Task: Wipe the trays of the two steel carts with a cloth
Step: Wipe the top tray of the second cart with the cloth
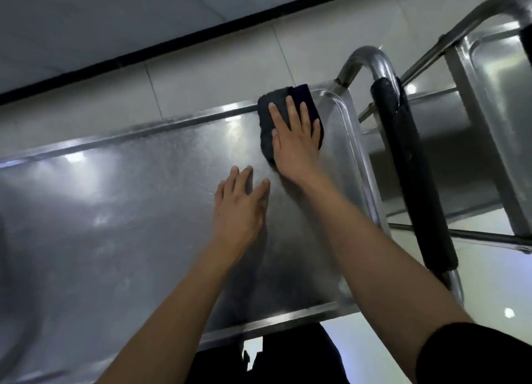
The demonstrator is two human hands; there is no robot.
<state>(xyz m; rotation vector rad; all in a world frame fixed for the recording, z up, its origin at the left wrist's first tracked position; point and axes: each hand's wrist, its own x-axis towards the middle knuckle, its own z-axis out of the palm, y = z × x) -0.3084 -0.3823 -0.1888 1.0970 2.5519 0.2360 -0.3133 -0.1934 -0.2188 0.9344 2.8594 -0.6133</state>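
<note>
The top tray [115, 210] of a steel cart fills most of the view, shiny and streaked. A dark cloth [266, 124] lies flat in the tray's far right corner. My right hand [293, 136] presses on the cloth with straight, spread fingers. My left hand [240, 202] rests flat on the bare tray just left of and nearer than the right hand, fingers straight. A second steel cart's tray [503, 95] shows at the upper right.
The near cart's handle [408, 167], wrapped in black padding, stands just right of the tray. Steel rails [460, 235] of the second cart run behind it. A tiled floor [201, 81] and a dark baseboard lie beyond the tray's far rim.
</note>
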